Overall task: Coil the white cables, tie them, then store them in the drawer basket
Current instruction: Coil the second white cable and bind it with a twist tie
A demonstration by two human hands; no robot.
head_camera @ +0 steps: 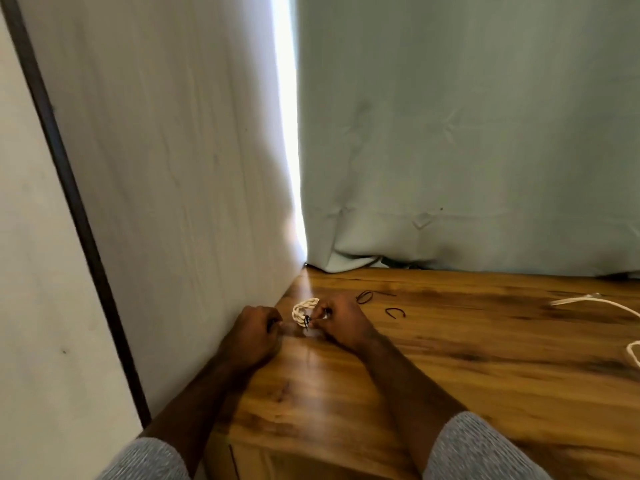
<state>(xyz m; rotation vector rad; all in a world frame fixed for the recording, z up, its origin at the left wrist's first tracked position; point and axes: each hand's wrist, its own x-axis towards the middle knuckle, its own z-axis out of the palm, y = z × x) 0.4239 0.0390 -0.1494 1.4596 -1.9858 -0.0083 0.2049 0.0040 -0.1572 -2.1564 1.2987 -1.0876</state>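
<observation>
A small coil of white cable (304, 308) lies on the wooden table (433, 358) near its far left corner. A black twist tie (307, 321) is wrapped round the coil's near side. My right hand (341, 322) pinches the tie and the coil from the right. My left hand (254, 332) is curled just left of the coil, its fingertips pinching something dark at the tie's left end. Another white cable (595, 304) lies loose at the table's right edge.
Two loose black ties (364, 297) (394, 312) lie on the table beyond my right hand. A pale curtain (467, 133) hangs behind the table, and a lighter curtain (173, 168) runs along its left side. Below the near table edge is a wooden cabinet front (249, 462).
</observation>
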